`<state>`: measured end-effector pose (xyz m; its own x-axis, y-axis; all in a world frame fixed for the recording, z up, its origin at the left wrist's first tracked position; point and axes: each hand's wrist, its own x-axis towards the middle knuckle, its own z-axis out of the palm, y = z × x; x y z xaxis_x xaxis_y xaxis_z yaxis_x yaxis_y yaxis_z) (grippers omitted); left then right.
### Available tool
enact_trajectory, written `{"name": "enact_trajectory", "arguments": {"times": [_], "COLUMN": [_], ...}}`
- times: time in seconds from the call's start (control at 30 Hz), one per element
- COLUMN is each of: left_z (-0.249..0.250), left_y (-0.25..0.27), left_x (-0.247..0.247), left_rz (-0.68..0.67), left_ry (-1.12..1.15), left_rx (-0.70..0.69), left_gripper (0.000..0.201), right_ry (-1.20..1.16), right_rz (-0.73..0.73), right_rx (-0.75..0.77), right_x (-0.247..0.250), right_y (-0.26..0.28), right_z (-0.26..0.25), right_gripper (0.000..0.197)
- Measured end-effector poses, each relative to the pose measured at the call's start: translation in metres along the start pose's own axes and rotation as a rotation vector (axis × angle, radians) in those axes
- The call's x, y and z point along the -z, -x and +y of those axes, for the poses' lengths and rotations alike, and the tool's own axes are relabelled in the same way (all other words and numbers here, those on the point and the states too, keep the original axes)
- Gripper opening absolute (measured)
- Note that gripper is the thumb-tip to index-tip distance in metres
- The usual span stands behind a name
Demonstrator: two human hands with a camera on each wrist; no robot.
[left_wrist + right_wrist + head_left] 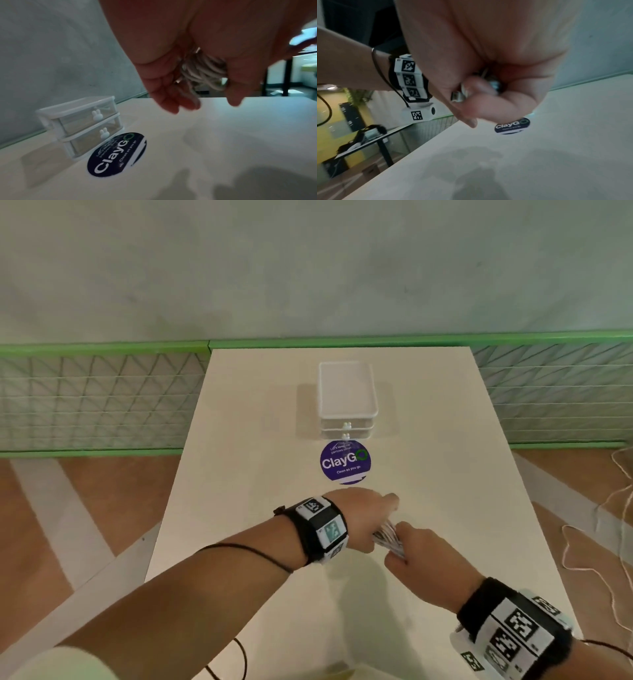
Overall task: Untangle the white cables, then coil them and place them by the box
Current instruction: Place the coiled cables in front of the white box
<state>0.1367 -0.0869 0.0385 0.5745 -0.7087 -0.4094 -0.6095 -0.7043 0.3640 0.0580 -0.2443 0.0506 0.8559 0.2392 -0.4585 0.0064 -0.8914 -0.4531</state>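
A coiled bundle of white cables (pixel 387 537) is held between both hands above the middle of the white table (pixel 462 474). My left hand (pixel 370 518) pinches the coil (pixel 202 69) between thumb and fingers, which point down. My right hand (pixel 411 546) is curled into a fist round the other side of the bundle, and a metal USB plug (pixel 456 96) sticks out beside its thumb. Most of the coil is hidden by the hands. The small white two-drawer box (pixel 346 398) stands further back on the table, apart from the hands.
A round purple "ClayGo" sticker (pixel 345 462) lies flat between the box and my hands. Thin loose cords (pixel 613 508) trail on the floor beyond the table's right edge. A green wire fence (pixel 102 398) runs behind the table.
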Motion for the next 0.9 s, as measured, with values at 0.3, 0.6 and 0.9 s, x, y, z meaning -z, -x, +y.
{"name": "enact_trajectory", "arguments": {"times": [0.3,0.6,0.9], "left_z": [-0.106,-0.124,-0.102], "left_y": [-0.084,-0.130,-0.113], "left_x": [0.016,-0.012,-0.021], "left_rz": [0.276,0.536,0.464], "left_ry": [0.491,0.663,0.497], "left_rx": [0.727,0.982,0.996], "left_gripper": [0.025,0.042,0.044], "right_ry": [-0.241,-0.106,0.016], "right_rz": [0.129,-0.051,-0.088], "right_rx": [-0.277,-0.349,-0.131], "right_x": [0.022,0.010,0.037], "right_y": [-0.003,-0.019,-0.059], "right_z": [0.086,0.119,0.101], "right_gripper": [0.022,0.026,0.025]}}
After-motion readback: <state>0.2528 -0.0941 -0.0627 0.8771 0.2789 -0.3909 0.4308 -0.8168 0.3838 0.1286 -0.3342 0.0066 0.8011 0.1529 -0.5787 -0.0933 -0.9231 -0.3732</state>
